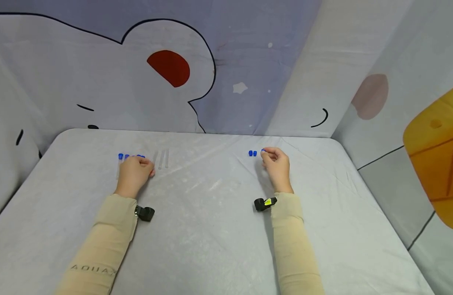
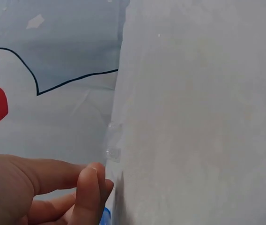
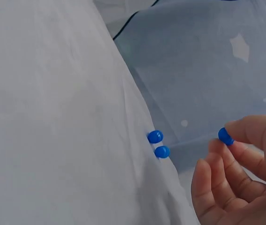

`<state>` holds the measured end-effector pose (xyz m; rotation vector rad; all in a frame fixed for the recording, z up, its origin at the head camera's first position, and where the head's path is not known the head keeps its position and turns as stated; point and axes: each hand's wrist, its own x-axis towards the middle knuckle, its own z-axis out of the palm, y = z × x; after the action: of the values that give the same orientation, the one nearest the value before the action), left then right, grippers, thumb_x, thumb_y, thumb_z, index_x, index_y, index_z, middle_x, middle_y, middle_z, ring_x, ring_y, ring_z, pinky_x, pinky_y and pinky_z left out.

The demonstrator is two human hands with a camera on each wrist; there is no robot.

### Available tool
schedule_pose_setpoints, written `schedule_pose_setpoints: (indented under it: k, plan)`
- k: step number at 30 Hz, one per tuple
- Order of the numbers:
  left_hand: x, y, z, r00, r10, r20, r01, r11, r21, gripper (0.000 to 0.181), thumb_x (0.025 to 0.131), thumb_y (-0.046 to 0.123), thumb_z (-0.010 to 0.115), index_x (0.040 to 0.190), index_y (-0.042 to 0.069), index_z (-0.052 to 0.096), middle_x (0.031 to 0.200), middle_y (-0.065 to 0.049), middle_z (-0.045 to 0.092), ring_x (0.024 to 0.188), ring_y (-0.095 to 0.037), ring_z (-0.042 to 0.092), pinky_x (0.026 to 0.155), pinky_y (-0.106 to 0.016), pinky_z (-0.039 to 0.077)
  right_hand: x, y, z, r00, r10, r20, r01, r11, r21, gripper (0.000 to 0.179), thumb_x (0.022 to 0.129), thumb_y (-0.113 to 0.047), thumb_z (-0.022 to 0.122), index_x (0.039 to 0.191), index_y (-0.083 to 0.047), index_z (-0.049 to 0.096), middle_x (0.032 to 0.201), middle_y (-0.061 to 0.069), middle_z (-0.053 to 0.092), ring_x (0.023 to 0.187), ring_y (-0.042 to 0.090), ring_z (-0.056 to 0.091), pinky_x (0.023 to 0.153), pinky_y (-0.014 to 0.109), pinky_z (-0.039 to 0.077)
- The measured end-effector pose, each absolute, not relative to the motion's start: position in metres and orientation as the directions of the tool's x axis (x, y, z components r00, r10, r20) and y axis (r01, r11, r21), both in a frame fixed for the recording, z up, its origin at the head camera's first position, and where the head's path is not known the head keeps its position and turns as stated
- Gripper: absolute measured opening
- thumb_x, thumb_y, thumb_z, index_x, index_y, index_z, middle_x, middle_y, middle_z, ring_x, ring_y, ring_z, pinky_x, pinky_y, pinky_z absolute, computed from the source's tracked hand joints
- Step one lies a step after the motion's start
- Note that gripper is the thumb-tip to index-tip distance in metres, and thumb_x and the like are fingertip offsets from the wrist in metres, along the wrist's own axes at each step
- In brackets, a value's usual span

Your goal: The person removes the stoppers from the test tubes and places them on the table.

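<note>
My right hand (image 1: 277,166) pinches a small blue cap (image 3: 225,136) between thumb and index finger, its other fingers curled loosely below. Two more blue caps (image 3: 155,137) stand side by side on the table just left of it. Over on the left, my left hand (image 1: 135,174) bends low with thumb and index fingertips together, right at the lower end of a slim clear tube (image 1: 155,155); I cannot tell whether it grips this. More uncapped clear tubes (image 1: 166,158) lie to its right. Blue-capped tubes (image 1: 121,157) lie at its left, partly hidden by the hand.
A pale cloth covers the table (image 1: 204,221), whose far edge meets a printed fabric wall (image 1: 248,53). Another fabric wall with an orange shape (image 1: 442,164) rises at the right. Each wrist carries a small black camera (image 1: 145,213).
</note>
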<state>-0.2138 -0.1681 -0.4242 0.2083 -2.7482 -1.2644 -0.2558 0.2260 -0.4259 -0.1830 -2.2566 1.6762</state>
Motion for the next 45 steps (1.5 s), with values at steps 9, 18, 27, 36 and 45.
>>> schedule_pose_setpoints:
  k: [9,18,27,36,45]
  plan:
    - [-0.215,-0.170,-0.427,-0.984,-0.175,-0.016,-0.128,0.652,0.747,0.027,0.097,0.015,0.056,0.105,-0.008,0.069,0.069,-0.005,0.071,0.080,-0.028,0.064,0.074,-0.036,0.048,-0.258,0.232,-0.434,-0.944,0.312,0.110,0.030,0.411,-0.911,0.024,0.096,-0.013,0.067,0.115,0.002,0.072,0.093,0.012,0.070,0.065,0.013,0.062,0.057,0.017,0.050]
    - [-0.217,-0.169,-0.430,-0.985,-0.162,-0.056,-0.149,0.641,0.753,0.027,0.100,0.018,0.062,0.105,-0.007,0.067,0.067,-0.004,0.070,0.077,-0.025,0.064,0.075,-0.037,0.048,-0.273,0.232,-0.435,-0.960,0.273,0.056,0.097,0.516,-0.851,0.022,0.096,-0.013,0.067,0.113,0.000,0.072,0.088,0.010,0.069,0.062,0.010,0.059,0.054,0.020,0.048]
    - [-0.219,-0.165,-0.429,-0.991,-0.121,-0.060,-0.124,0.641,0.757,0.022,0.098,0.012,0.060,0.104,-0.007,0.069,0.066,-0.001,0.069,0.062,-0.009,0.063,0.072,-0.030,0.046,-0.289,0.232,-0.431,-0.971,0.233,0.049,0.123,0.668,-0.733,0.022,0.096,-0.014,0.066,0.110,0.001,0.073,0.099,0.018,0.072,0.086,0.027,0.067,0.076,0.037,0.054]
    - [-0.221,-0.163,-0.430,-0.994,-0.098,-0.055,-0.105,0.643,0.758,0.023,0.097,0.010,0.060,0.106,-0.009,0.067,0.065,-0.001,0.069,0.059,-0.006,0.062,0.072,-0.028,0.047,-0.290,0.235,-0.429,-0.968,0.249,0.026,0.157,0.683,-0.713,0.023,0.097,-0.014,0.065,0.111,0.002,0.073,0.103,0.019,0.072,0.091,0.029,0.067,0.080,0.039,0.054]
    - [-0.216,-0.165,-0.422,-0.995,-0.096,-0.037,-0.091,0.658,0.747,0.026,0.098,0.011,0.054,0.109,-0.009,0.066,0.067,-0.004,0.069,0.061,-0.012,0.063,0.078,-0.040,0.051,-0.276,0.238,-0.423,-0.963,0.263,-0.053,0.183,0.500,-0.847,0.026,0.098,-0.011,0.062,0.118,0.004,0.067,0.097,0.018,0.070,0.065,0.013,0.062,0.055,0.020,0.052]
